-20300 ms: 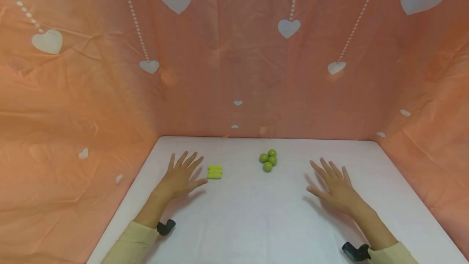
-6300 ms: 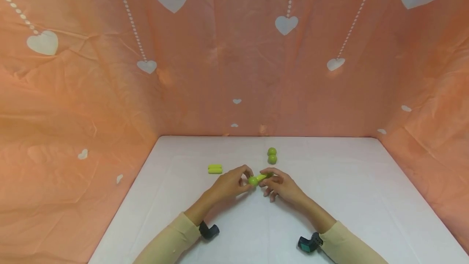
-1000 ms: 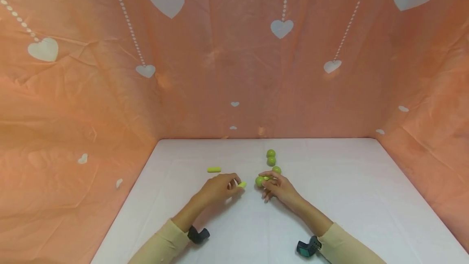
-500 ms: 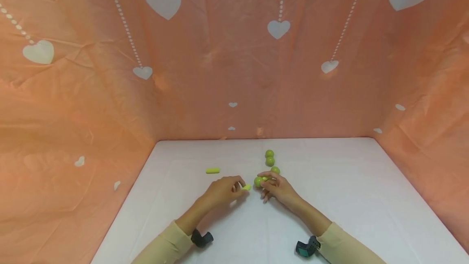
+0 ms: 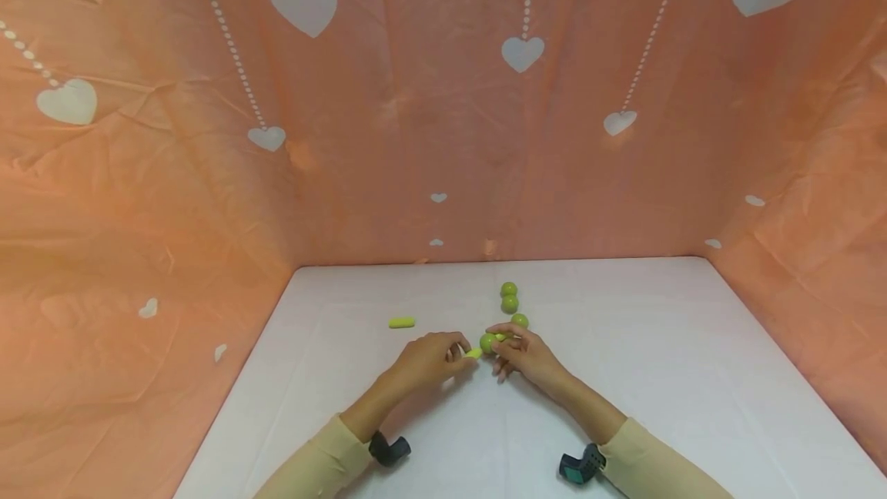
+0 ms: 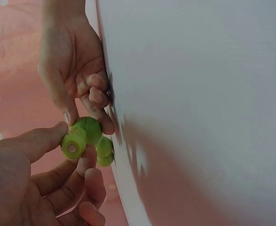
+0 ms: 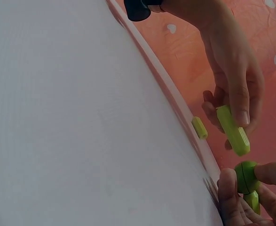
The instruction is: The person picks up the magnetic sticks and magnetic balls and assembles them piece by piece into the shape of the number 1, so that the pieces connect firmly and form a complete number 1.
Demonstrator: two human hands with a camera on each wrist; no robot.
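My left hand (image 5: 426, 358) pinches a ridged yellow-green toy rod (image 7: 232, 132) between thumb and fingers. A small round silvery disc shows in the rod's end in the left wrist view. My right hand (image 5: 532, 356) holds a shiny green ball (image 7: 246, 177) that sits on the end of a second rod (image 7: 253, 203), which the fingers partly hide. At that rod's far end is another green ball (image 5: 520, 320). The left hand's rod points at the near ball, its tip close beside it in the head view; in the right wrist view a small gap shows between them.
Two green balls (image 5: 509, 297) stand one behind the other on the white table (image 5: 624, 314), beyond the hands. To the left lies a single loose rod (image 5: 402, 323). Orange cloth (image 5: 388, 137) with white hearts rises behind and at both sides.
Over the last second my left hand has moved right with its rod, toward the right hand's ball. The right hand has barely moved. Earlier, three rods lay together at left and the balls in one cluster.
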